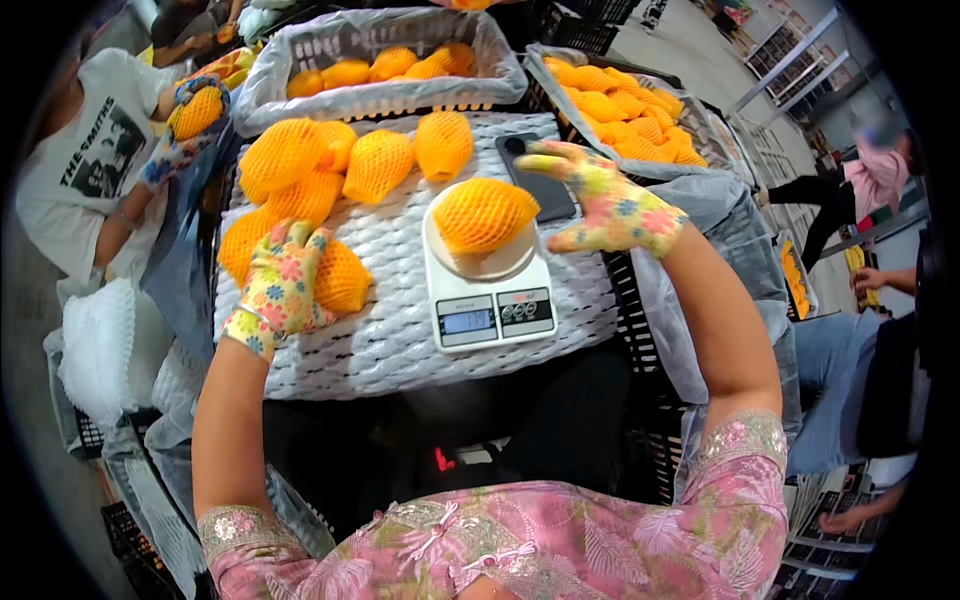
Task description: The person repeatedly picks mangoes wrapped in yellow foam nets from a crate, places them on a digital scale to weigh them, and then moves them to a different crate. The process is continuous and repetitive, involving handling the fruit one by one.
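Note:
A white kitchen scale (490, 340) with a lit display stands on white foam padding (350, 365). On its round plate lies a fruit in an orange foam net (485, 215). My right hand (610, 205), in a flowered glove, hovers just right of the plate with its fingers spread and nothing in them. In a matching glove, my left hand (278, 280) is closed over another netted fruit (342, 277) left of the scale. Several more netted fruits (285, 155) are heaped beyond that hand. A dark phone (540, 180) lies behind the scale, partly hidden by my right fingers.
Two lined crates hold more netted fruits: one crate (380, 100) at the far side, another crate (640, 172) at the far right. At left, a co-worker's gloved hand (190, 130) holds a netted fruit. White foam nets (110, 345) are piled at the left.

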The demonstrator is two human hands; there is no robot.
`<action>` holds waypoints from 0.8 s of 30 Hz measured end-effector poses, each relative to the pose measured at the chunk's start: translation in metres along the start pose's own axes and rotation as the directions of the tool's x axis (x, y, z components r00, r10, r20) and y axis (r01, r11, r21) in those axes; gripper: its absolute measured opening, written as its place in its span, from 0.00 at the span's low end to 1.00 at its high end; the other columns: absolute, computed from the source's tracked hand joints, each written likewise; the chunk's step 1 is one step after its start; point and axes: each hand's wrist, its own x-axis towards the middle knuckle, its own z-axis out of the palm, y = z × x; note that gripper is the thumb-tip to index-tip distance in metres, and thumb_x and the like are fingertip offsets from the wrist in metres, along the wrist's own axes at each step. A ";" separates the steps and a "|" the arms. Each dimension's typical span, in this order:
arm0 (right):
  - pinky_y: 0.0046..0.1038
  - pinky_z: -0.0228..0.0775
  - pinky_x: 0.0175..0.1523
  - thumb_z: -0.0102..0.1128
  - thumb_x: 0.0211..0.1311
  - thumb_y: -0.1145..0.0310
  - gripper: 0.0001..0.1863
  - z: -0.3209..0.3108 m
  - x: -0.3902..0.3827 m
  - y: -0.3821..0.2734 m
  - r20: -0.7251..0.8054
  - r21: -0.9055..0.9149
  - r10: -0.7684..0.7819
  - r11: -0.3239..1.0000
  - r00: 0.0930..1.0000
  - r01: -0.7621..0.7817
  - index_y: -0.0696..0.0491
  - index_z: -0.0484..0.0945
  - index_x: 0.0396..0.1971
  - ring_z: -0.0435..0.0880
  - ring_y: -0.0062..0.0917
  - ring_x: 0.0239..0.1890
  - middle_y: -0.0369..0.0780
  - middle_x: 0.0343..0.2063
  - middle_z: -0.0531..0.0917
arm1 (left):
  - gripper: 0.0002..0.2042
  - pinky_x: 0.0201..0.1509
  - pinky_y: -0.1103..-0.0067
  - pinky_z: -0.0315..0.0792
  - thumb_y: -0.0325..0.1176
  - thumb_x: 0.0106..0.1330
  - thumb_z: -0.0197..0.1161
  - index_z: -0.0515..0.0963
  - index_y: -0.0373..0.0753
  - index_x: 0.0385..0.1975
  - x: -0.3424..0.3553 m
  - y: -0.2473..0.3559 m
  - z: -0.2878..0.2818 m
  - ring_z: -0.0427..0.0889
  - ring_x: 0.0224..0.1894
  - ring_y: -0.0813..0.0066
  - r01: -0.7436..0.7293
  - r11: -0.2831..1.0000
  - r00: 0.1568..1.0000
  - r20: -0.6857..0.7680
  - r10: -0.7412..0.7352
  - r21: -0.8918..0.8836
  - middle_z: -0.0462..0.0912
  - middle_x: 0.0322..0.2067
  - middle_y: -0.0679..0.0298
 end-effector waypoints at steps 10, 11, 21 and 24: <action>0.33 0.68 0.62 0.73 0.39 0.59 0.45 0.051 0.053 -0.009 0.177 0.142 0.046 0.987 0.983 -0.072 0.46 0.65 0.63 0.74 0.45 0.57 0.50 0.58 0.69 | 0.49 0.64 0.66 0.65 0.31 0.36 0.79 0.61 0.41 0.65 -0.001 -0.016 0.022 0.67 0.61 0.50 -0.122 0.898 0.991 -0.104 0.085 -0.422 0.69 0.56 0.50; 0.32 0.68 0.62 0.73 0.39 0.60 0.45 0.053 0.045 -0.005 0.117 0.193 0.056 0.978 0.991 -0.078 0.46 0.65 0.63 0.74 0.45 0.57 0.50 0.58 0.70 | 0.48 0.64 0.66 0.65 0.30 0.36 0.78 0.62 0.40 0.64 -0.002 -0.016 0.020 0.68 0.60 0.50 -0.108 0.874 0.991 -0.126 0.053 -0.475 0.69 0.55 0.51; 0.27 0.70 0.55 0.72 0.49 0.58 0.35 0.015 -0.158 0.098 -0.148 0.986 0.586 0.152 0.797 0.071 0.56 0.70 0.57 0.78 0.23 0.50 0.37 0.48 0.79 | 0.44 0.57 0.63 0.68 0.40 0.40 0.76 0.65 0.40 0.63 0.071 0.105 -0.010 0.74 0.51 0.47 -0.350 0.850 0.874 -0.463 0.145 -0.395 0.74 0.50 0.49; 0.28 0.70 0.55 0.72 0.50 0.57 0.34 0.010 -0.219 0.123 -0.112 0.977 0.778 0.201 0.618 -0.076 0.56 0.71 0.56 0.78 0.24 0.50 0.37 0.48 0.79 | 0.45 0.58 0.63 0.68 0.40 0.39 0.76 0.65 0.38 0.63 0.095 0.140 -0.002 0.73 0.52 0.46 -0.246 0.924 0.930 -0.341 0.140 -0.294 0.73 0.51 0.49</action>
